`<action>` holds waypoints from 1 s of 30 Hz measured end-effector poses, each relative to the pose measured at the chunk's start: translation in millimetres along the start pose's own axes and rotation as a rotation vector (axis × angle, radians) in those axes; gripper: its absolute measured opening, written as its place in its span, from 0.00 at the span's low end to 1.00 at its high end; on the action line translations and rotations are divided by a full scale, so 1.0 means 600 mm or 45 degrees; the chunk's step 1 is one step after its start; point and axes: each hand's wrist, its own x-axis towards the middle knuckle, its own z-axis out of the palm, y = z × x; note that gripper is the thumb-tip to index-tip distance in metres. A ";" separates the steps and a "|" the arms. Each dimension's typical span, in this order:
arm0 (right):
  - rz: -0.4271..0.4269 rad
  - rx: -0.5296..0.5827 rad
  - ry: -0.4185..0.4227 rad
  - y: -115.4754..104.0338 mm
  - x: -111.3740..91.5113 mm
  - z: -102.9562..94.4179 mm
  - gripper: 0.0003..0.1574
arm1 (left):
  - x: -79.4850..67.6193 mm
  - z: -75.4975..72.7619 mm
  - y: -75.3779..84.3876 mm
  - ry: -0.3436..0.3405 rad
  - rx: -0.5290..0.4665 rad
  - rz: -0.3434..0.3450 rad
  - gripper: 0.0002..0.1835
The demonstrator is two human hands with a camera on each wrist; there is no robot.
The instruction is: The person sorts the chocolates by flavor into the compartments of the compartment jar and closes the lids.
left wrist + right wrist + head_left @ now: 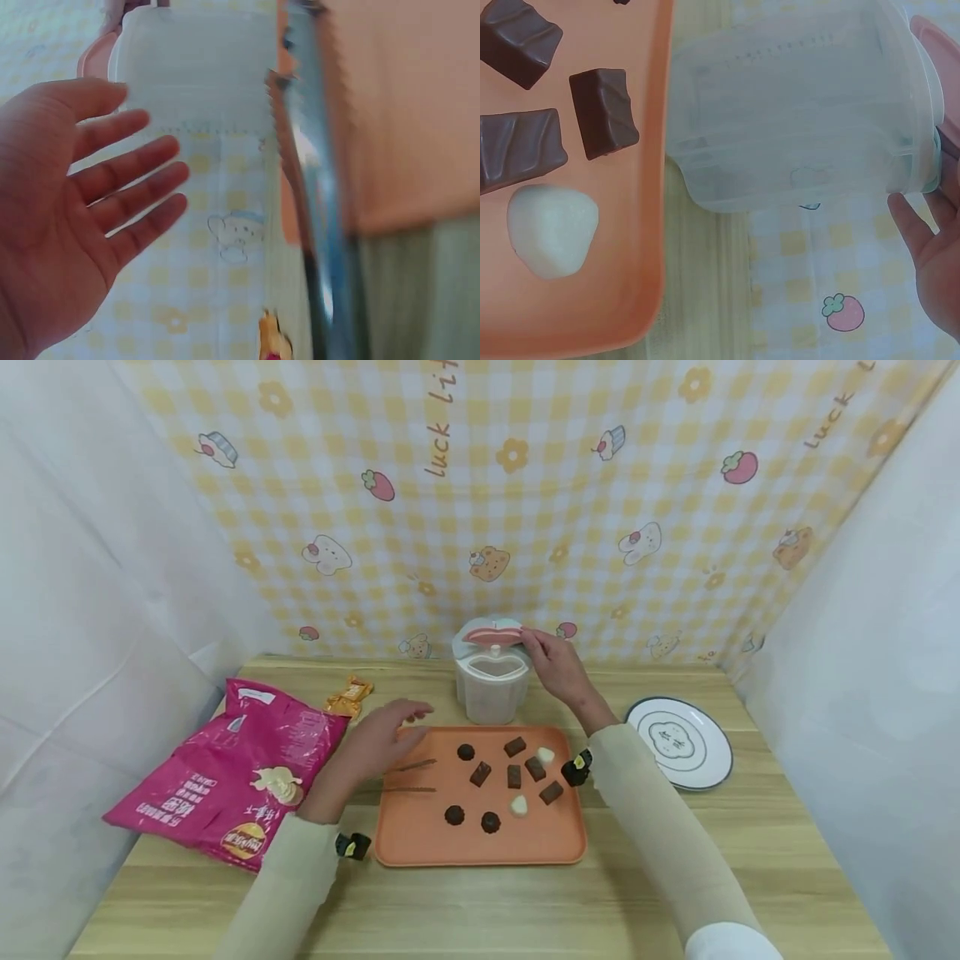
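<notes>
A translucent plastic container [491, 697] stands upright behind the orange tray [420, 850], its pink-and-white lid [491, 633] tipped up at the back. My right hand [558, 668] pinches the lid's right edge between thumb and fingers; in the right wrist view part of the fingers is hidden behind the rim. My left hand [382, 739] hovers over the tray's back left corner, its fingers spread and holding nothing. Below it, metal tongs [322, 172] with toothed arms lie over the tray's left side. Brown chocolates [513, 776] and white ones [553, 231] are scattered on the tray.
At the left lies a magenta snack bag [247, 768], beside an orange-wrapped candy [348, 697]. A white plate [701, 739] with a dark rim is at the right. Behind the wooden table [510, 910] hangs a yellow checked cloth [450, 527].
</notes>
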 end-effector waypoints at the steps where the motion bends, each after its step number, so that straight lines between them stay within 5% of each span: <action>1: 0.002 0.004 0.002 0.000 0.000 0.000 0.23 | -0.011 0.000 -0.002 -0.025 0.029 -0.007 0.20; 8: 0.007 0.026 0.002 0.000 -0.001 0.001 0.24 | -0.068 0.000 -0.010 -0.179 0.257 -0.054 0.22; 13: -0.010 0.025 0.003 0.001 -0.001 0.000 0.23 | -0.092 0.006 -0.016 -0.224 0.233 -0.143 0.24; 30: 0.026 0.013 0.009 0.001 0.000 0.003 0.25 | -0.105 0.027 -0.031 -0.212 0.302 -0.141 0.24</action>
